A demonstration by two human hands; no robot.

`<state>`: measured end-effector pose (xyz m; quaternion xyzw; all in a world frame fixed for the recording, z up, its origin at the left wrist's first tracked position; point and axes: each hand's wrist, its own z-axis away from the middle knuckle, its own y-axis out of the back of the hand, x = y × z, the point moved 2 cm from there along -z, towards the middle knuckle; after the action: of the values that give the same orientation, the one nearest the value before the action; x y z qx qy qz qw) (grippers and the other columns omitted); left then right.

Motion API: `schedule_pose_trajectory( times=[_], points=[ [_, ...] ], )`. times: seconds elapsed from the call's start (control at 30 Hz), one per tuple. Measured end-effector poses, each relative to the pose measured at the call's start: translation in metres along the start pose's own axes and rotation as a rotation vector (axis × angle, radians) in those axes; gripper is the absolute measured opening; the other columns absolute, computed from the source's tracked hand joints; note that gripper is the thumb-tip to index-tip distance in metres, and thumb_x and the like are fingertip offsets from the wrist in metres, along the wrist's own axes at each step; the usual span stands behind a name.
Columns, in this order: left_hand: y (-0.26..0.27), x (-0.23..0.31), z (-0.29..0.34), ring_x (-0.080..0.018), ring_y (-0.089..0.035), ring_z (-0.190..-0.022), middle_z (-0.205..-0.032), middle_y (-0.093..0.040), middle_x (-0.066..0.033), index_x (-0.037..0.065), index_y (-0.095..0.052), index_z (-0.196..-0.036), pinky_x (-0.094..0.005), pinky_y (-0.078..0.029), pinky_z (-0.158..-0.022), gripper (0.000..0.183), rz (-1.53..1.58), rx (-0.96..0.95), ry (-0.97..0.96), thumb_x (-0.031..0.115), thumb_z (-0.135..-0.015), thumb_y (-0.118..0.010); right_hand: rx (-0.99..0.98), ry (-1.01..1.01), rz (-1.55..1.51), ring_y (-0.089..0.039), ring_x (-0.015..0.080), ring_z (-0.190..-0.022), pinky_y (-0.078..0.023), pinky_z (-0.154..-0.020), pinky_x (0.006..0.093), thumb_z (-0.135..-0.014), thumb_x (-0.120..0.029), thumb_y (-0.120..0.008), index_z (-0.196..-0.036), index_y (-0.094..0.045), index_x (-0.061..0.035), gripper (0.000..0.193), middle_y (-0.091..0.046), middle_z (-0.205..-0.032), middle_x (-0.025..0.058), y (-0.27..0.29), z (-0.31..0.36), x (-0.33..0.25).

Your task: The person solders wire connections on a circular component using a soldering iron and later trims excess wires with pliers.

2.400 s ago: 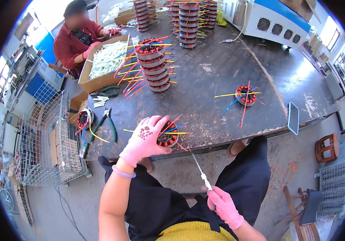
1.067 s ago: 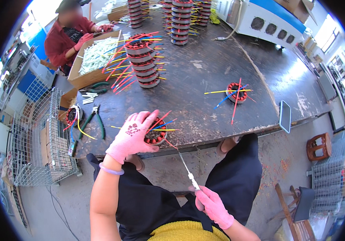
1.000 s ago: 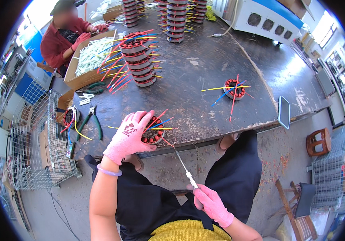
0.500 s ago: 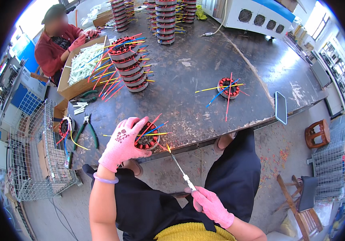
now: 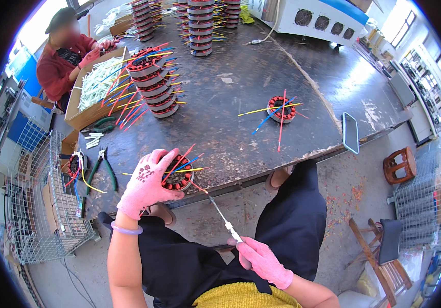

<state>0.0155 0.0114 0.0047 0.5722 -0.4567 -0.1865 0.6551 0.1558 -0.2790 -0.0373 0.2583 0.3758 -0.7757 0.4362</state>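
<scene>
My left hand [image 5: 147, 184], in a pink glove, is closed round a motor stator [image 5: 184, 180] with red windings at the table's front edge. Its red, blue and yellow leads stick out to the right, and a thin reddish wire runs from its lower right side. In my gloved right hand [image 5: 265, 263] is a slim torch [image 5: 229, 225] with a white section and a long metal tube. The tube's tip meets the end of that thin wire, where a small orange glow shows. My right fingers wrap round the torch's rear end, hiding part of it.
A tall stator stack [image 5: 153, 87] stands beyond my left hand; a single stator [image 5: 282, 110] lies to the right. Pliers [image 5: 108, 169] and another stator [image 5: 76, 165] are at the left. A phone-like device [image 5: 350, 133] lies at the right edge. A person [image 5: 64, 61] works behind a box [image 5: 84, 115].
The yellow flame at the torch tip has shrunk to a small orange glow at the wire's end. The whole view has shifted slightly; both hands keep their hold.
</scene>
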Motion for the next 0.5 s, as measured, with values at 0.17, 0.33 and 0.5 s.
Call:
schedule_pose_trajectory(
  times=[0.17, 0.33, 0.5],
  points=[
    [-0.0002, 0.0045, -0.0034, -0.0369, -0.052, -0.118, -0.128, -0.054, -0.0137, 0.01, -0.05, -0.142, -0.043, -0.043, -0.104, 0.099, 0.051, -0.015, -0.028, 0.025, -0.053, -0.09, 0.018, 0.027, 0.03, -0.041, 0.0049, -0.062, -0.033, -0.056, 0.0222, -0.106, -0.026, -0.049, -0.131, -0.057, 0.0004, 0.037, -0.046, -0.071, -0.0041, 0.0046, 0.0019, 0.005],
    [0.0009, 0.0019, -0.0012, -0.0371, -0.052, -0.118, -0.129, -0.053, -0.0144, 0.01, -0.05, -0.142, -0.0435, -0.043, -0.104, 0.098, 0.022, -0.002, -0.029, 0.026, -0.054, -0.089, 0.022, 0.037, -0.008, -0.041, 0.005, -0.061, -0.033, -0.056, 0.0222, -0.106, -0.023, -0.049, -0.126, -0.06, 0.001, 0.034, -0.045, -0.073, -0.0041, 0.0014, -0.0003, 0.0025],
    [-0.001, 0.0011, -0.0024, -0.0381, -0.052, -0.119, -0.129, -0.053, -0.0152, 0.01, -0.05, -0.142, -0.0444, -0.043, -0.104, 0.098, 0.015, -0.004, -0.042, 0.027, -0.055, -0.089, 0.018, 0.038, -0.025, -0.041, 0.0052, -0.061, -0.034, -0.056, 0.0224, -0.106, -0.021, -0.048, -0.126, -0.06, 0.0007, 0.032, -0.044, -0.072, -0.0046, 0.0006, 0.0022, 0.0002]
  ],
)
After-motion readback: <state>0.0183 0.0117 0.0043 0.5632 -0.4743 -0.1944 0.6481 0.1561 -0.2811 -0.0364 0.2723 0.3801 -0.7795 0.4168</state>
